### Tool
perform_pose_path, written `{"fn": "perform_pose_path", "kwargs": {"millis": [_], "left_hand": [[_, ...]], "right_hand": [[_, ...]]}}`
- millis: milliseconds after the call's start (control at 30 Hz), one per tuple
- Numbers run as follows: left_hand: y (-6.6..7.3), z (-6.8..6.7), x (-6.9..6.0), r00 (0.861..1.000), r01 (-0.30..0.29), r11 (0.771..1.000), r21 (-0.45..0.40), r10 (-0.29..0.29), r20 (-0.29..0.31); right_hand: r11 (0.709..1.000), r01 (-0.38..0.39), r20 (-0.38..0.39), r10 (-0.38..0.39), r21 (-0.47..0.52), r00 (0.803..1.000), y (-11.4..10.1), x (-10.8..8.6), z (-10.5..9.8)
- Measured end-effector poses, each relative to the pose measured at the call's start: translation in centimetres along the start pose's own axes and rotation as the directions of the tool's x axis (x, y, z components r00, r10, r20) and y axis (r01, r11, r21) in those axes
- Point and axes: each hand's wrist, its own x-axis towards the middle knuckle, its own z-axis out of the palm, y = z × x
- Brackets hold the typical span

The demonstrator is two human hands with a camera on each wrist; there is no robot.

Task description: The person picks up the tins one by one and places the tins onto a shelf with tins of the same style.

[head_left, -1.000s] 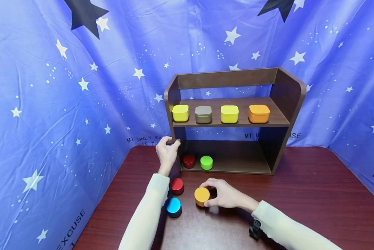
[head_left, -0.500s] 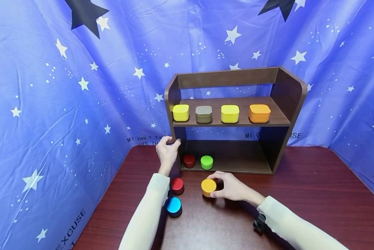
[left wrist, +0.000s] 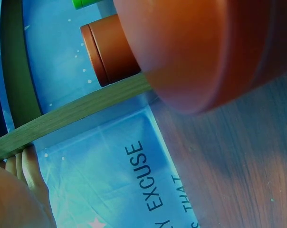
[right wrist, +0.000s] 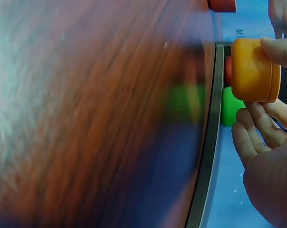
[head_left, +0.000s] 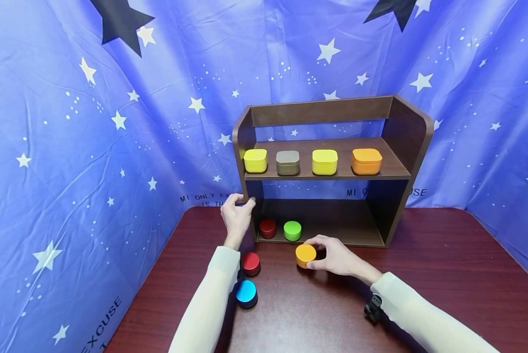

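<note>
On the counter [head_left: 440,264], the shelf unit [head_left: 321,112] looks part-filled. The left hand [head_left: 236,218] grips its left side; the right hand [head_left: 339,257] pinches a round orange tin before the lower shelf, whether clear of the counter is hard to tell. Four square tins [head_left: 324,163] stand above, round dark red [head_left: 267,229] and green tins [head_left: 292,231] below; bright red [head_left: 250,264] and blue tins [head_left: 246,291] seemingly remain to be shelved.

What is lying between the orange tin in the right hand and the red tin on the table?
In the head view, only bare tabletop shows between the orange tin and the red tin.
</note>
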Motion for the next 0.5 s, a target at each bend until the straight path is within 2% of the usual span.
{"fn": "perform_pose_path", "kwargs": {"millis": [267, 500], "left_hand": [[0.0, 0.1, 0.0, 1.000, 0.000, 1.000, 0.004, 0.000, 0.011], [0.0, 0.0, 0.0, 1.000, 0.001, 1.000, 0.002, -0.001, 0.002]], "right_hand": [[0.999, -0.033, -0.035, 0.033, -0.008, 0.999, 1.1, 0.2, -0.6], [0.994, -0.096, -0.053, 0.093, -0.047, 0.994, 2.2, 1.3, -1.5]]}}
